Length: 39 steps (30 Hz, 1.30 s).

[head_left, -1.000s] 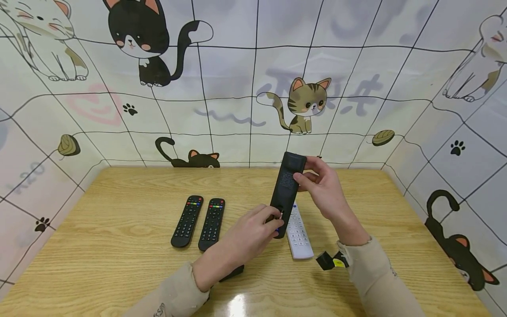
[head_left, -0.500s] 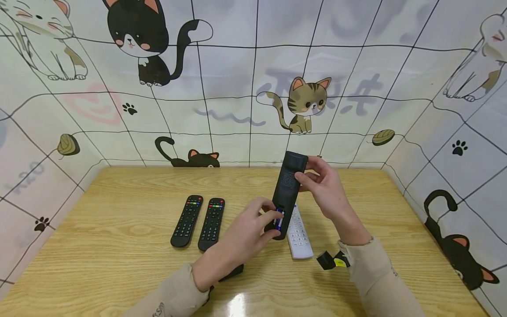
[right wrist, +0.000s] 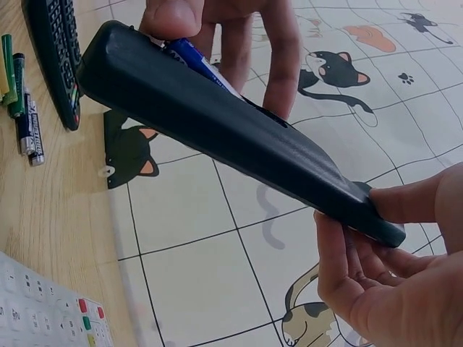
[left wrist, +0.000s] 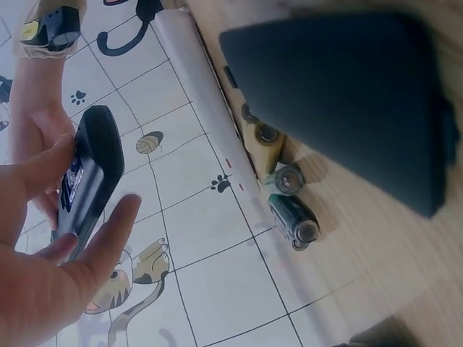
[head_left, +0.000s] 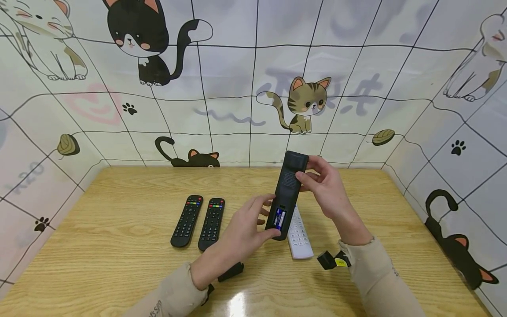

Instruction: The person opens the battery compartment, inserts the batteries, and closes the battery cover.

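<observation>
A black remote control point(head_left: 288, 185) is held up above the table, back side facing the head camera. Blue batteries point(head_left: 279, 219) lie in its uncovered battery compartment. My right hand point(head_left: 326, 189) pinches the upper end between thumb and fingers. At the lower end, my left hand point(head_left: 245, 224) has its thumb beside the compartment and its fingers along the left edge. The right wrist view shows the left thumb point(right wrist: 173, 16) against the battery end of the remote.
Two black remotes point(head_left: 187, 221) lie on the left. A white remote point(head_left: 301, 240) lies beneath the held one. Several loose batteries point(left wrist: 293, 217) are on the table, near a dark flat piece with small tabs point(left wrist: 347, 101). A cat-print sheet point(head_left: 225, 101) surrounds the table.
My left fingers have drawn off the battery compartment to the remote's left edge, uncovering the blue batteries. My right hand keeps its grip and has shifted only slightly.
</observation>
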Each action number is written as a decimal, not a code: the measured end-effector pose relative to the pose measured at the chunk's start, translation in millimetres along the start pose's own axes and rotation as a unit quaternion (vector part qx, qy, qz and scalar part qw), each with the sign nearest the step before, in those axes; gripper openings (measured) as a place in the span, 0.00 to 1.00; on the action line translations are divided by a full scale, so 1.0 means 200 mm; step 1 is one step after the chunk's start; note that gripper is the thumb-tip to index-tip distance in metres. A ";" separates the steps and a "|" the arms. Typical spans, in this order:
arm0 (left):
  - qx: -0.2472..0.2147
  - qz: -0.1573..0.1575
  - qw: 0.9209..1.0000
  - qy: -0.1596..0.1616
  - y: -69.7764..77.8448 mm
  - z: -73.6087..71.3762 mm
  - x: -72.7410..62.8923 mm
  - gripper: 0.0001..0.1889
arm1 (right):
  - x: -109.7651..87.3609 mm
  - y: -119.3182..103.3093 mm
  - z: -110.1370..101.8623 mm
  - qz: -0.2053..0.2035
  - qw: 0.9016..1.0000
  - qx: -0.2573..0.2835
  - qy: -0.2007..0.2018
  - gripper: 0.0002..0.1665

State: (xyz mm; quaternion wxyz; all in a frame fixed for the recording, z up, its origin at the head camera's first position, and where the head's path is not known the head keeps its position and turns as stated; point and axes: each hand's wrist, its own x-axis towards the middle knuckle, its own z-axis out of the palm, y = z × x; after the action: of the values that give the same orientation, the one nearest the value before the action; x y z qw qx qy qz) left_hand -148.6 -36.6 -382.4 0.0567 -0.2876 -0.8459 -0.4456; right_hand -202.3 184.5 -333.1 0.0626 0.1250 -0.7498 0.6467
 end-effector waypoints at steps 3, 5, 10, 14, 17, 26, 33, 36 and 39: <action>-0.031 -0.021 0.999 -0.016 0.00 0.00 0.01 0.43 | 0.00 0.00 0.00 0.002 1.000 -0.003 0.001 0.24; -0.049 -0.028 0.998 -0.023 0.00 -0.01 0.02 0.44 | 0.00 0.00 0.00 0.004 1.000 -0.003 0.000 0.24; -0.077 -0.033 0.996 -0.026 0.01 -0.01 0.02 0.44 | -0.01 -0.01 0.00 0.006 1.000 0.000 -0.003 0.23; -0.080 -0.033 0.996 -0.026 0.01 -0.01 0.02 0.45 | -0.01 -0.01 0.00 0.003 1.000 -0.001 -0.003 0.23; -0.079 -0.034 0.996 -0.025 0.01 -0.01 0.02 0.45 | 0.00 0.00 0.00 -0.002 1.000 -0.002 -0.006 0.23; -0.074 -0.040 0.996 -0.022 0.01 -0.02 0.02 0.43 | 0.00 -0.01 0.01 -0.004 1.000 0.004 -0.011 0.23; -0.065 -0.046 0.997 -0.016 0.01 -0.02 0.02 0.43 | 0.00 -0.01 0.02 -0.002 1.000 0.012 -0.012 0.21; -0.056 -0.051 0.997 -0.015 0.01 -0.02 0.02 0.42 | 0.00 -0.01 0.02 -0.005 1.000 0.013 -0.015 0.21; -0.054 -0.057 0.997 -0.015 0.01 -0.02 0.02 0.41 | 0.00 -0.01 0.02 -0.009 1.000 0.014 -0.018 0.21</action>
State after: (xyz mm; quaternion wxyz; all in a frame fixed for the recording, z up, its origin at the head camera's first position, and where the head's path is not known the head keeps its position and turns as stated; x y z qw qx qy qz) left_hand -151.5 -37.1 -378.4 0.0035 -0.2484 -0.8364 -0.4886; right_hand -201.7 179.6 -332.5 0.0533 0.1444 -0.7403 0.6544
